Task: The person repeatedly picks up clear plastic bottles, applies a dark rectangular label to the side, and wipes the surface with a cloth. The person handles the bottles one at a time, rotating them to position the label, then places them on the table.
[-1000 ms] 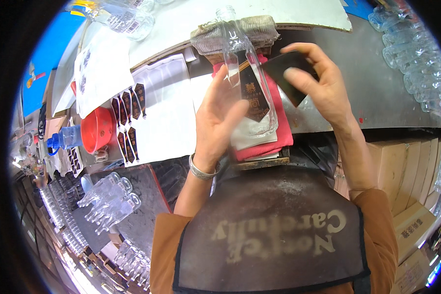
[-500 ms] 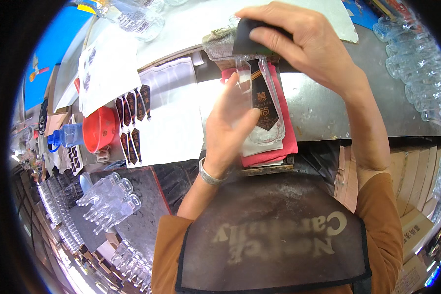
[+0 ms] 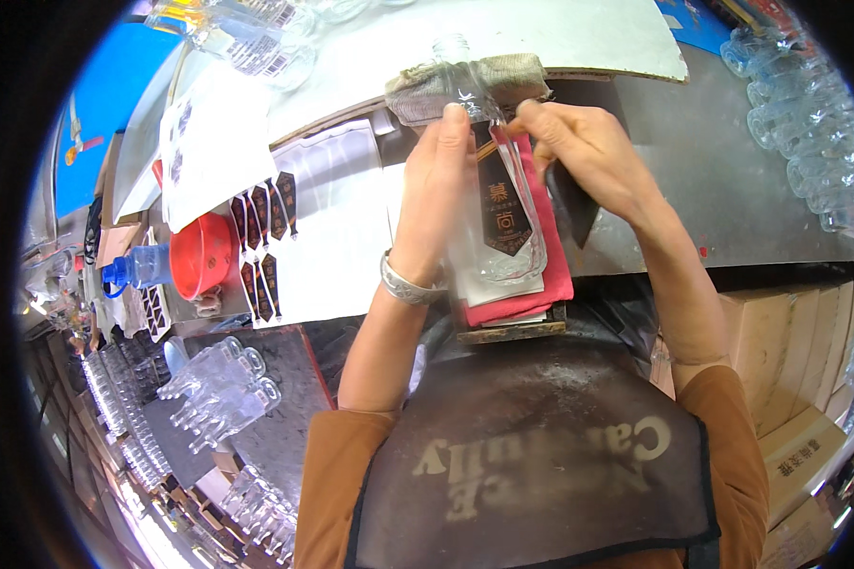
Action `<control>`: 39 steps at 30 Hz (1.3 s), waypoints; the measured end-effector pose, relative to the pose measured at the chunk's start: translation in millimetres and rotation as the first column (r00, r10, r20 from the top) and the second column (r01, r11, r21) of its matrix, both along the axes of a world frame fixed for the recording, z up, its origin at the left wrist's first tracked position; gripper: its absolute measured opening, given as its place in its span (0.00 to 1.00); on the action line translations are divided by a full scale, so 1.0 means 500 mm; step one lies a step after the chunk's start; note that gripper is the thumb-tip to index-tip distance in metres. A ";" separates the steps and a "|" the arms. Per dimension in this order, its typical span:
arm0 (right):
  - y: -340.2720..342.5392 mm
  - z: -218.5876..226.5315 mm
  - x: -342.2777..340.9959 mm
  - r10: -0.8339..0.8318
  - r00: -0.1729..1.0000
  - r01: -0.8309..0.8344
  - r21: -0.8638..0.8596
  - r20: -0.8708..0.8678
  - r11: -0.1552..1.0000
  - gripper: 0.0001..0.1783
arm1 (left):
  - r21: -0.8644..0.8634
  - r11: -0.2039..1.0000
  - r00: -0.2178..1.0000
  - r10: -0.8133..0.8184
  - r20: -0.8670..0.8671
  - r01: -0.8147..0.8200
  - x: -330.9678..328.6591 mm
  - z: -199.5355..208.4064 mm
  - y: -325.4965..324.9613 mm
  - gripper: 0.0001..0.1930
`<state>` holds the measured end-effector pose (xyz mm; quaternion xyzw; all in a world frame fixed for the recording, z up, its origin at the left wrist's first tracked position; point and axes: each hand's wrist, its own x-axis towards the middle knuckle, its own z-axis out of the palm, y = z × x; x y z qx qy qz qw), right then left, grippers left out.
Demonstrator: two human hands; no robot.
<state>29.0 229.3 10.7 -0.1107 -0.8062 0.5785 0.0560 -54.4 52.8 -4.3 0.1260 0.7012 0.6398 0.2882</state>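
A clear glass bottle [image 3: 529, 256] lies on its back, its neck over a rolled grey cloth [image 3: 517, 76] and its base towards me. On it sits a dark, pointed label [image 3: 505, 204] with orange characters. My left hand [image 3: 434, 185], partly blurred, is closed along the bottle's left side, a fingertip near the shoulder. At the right side of the shoulder, the thumb and forefinger of my right hand [image 3: 588, 152] come together at the label's upper corner. A flat black scraper [image 3: 574, 204] hangs beneath that palm, held by its other fingers, which are mostly hidden.
Under the bottle are white paper and a red cloth [image 3: 517, 305]. To the left lie a sheet of dark labels [image 3: 275, 213], a red bowl [image 3: 201, 256] and a blue-capped container [image 3: 142, 267]. Glass bottles [image 3: 816, 142] line the right; cardboard boxes [image 3: 788, 351] stand below.
My right hand has come down from above the bottle's shoulder to its right side, swinging the black scraper under the palm. My left hand has shifted up the bottle's left side.
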 end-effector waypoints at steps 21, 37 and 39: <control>-0.017 0.017 -0.040 0.063 0.995 -0.072 0.118 0.077 0.990 0.33 | 0.264 0.964 0.999 0.026 -0.046 -0.014 0.063 -0.025 -0.015 0.27; -0.013 0.020 -0.047 0.060 0.996 -0.069 0.145 0.066 0.987 0.34 | 0.358 0.932 0.999 -0.045 -0.031 0.053 0.062 -0.012 -0.016 0.33; -0.013 0.018 -0.048 0.056 0.996 -0.065 0.157 0.063 0.985 0.34 | 0.349 0.936 0.999 -0.035 -0.035 0.045 0.062 -0.011 -0.016 0.32</control>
